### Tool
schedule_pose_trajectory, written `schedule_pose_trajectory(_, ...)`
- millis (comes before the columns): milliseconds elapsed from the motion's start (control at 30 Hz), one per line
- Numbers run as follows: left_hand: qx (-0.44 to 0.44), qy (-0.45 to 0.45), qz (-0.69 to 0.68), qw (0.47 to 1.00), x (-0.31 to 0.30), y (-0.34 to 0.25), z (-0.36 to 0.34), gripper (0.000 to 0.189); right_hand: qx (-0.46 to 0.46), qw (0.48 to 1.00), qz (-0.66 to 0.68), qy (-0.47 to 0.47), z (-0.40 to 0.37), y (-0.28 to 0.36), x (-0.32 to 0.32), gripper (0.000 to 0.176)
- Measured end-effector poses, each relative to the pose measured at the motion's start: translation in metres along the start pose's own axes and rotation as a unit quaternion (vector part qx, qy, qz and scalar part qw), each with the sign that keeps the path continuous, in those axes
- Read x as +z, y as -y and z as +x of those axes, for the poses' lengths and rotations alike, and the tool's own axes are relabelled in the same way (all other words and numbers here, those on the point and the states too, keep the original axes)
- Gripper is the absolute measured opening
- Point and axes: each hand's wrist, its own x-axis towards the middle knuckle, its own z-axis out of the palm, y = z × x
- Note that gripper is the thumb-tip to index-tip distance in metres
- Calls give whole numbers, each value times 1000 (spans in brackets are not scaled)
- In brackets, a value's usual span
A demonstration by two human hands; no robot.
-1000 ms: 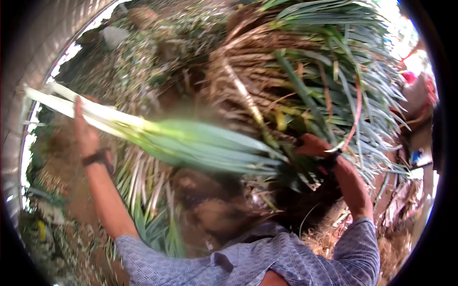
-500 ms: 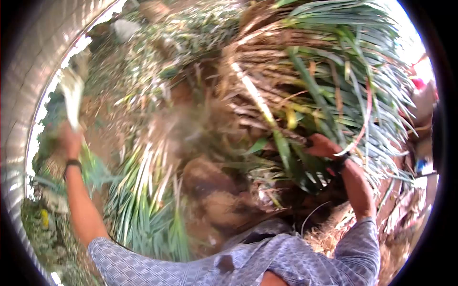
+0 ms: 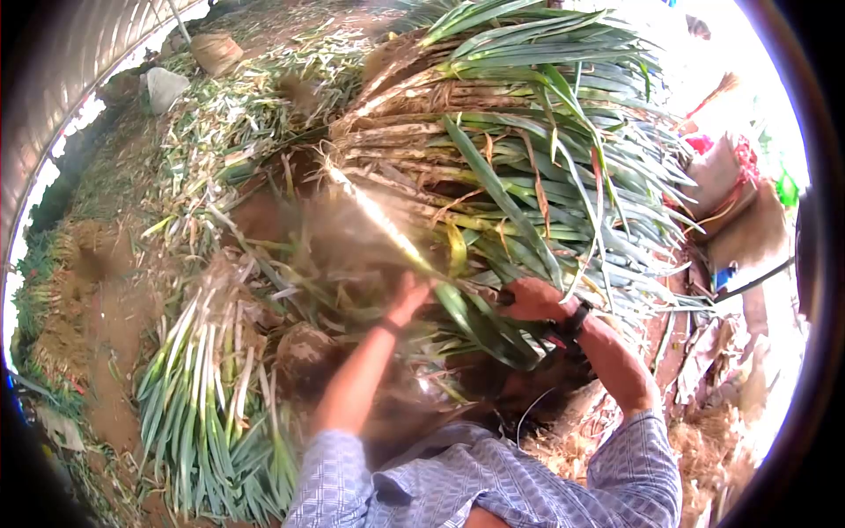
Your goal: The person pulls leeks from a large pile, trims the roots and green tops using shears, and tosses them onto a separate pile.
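A long leek [image 3: 380,218] with a white shank and broad green leaves slants in front of me. My left hand [image 3: 412,297] is closed at its lower shank, the fingers slightly blurred. Just right of its leaves, my right hand [image 3: 533,300] is closed with a dark object at the thumb, too little of it showing to name. Behind both hands lies a big heap of leeks [image 3: 528,132], roots to the left and leaves to the right. To the lower left, a smaller bunch of leeks [image 3: 207,378] rests on the ground, white ends up.
Stripped leaves [image 3: 246,123] litter the ground at upper left, near a pale stone [image 3: 164,90] and a brown lump [image 3: 216,53]. A corrugated wall [image 3: 79,66] curves along the left. Sacks [image 3: 717,180] and dry scraps [image 3: 704,440] lie at the right.
My left hand has come from the far left, where it held a leek, to the slanting leek in the middle. That earlier leek is out of it. My right hand stays beside the heap.
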Motion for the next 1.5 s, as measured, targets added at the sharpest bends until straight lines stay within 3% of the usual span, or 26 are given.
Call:
schedule_pose_trajectory(67,-15,-49,-122,991,16,9,1,28,-21,999,-16,-34,-22,-5,-4,37)
schedule_pose_trajectory(133,-59,-87,-186,977,26,-5,-10,29,-93,983,-43,-151,-46,6,-12,36)
schedule_pose_trajectory(267,-33,-124,-254,959,29,10,-13,34,-104,975,-41,-190,-60,-1,13,33)
schedule_pose_trajectory(333,-19,-128,-290,948,30,7,-11,39,0,991,-86,-101,-64,-11,32,32)
schedule_pose_trajectory(433,-39,-125,-304,944,28,3,-6,47,-111,974,-92,-176,-52,-9,38,35)
schedule_pose_trajectory(633,-5,-77,-396,915,24,6,-11,43,27,995,-35,-87,-39,14,37,40)
schedule_pose_trajectory(700,49,-79,-410,907,22,27,-1,43,39,996,-60,-58,-31,10,40,36)
schedule_pose_trajectory(767,72,-96,-419,900,27,18,-5,43,38,994,-99,-30,-21,4,43,28)
schedule_pose_trajectory(900,52,-140,-424,893,31,9,-13,44,28,996,-74,-35,-20,16,36,29)
schedule_pose_trajectory(1100,-4,-189,-294,937,38,-11,-18,52,14,997,-31,-68,-10,27,31,37)
schedule_pose_trajectory(1200,32,-182,-252,950,25,40,-4,52,5,999,-15,-49,4,33,26,37)
schedule_pose_trajectory(1267,0,-181,-265,947,17,40,-2,51,17,999,-25,-37,17,38,26,38)
schedule_pose_trajectory(1333,-109,-190,-300,928,6,30,7,49,4,998,-34,-56,20,48,24,39)
schedule_pose_trajectory(1433,-36,-139,-313,939,-8,67,9,50,6,998,-33,-58,31,55,23,40)
schedule_pose_trajectory(1500,-59,-162,-217,961,-12,16,-7,38,-9,998,-24,-64,36,65,17,42)
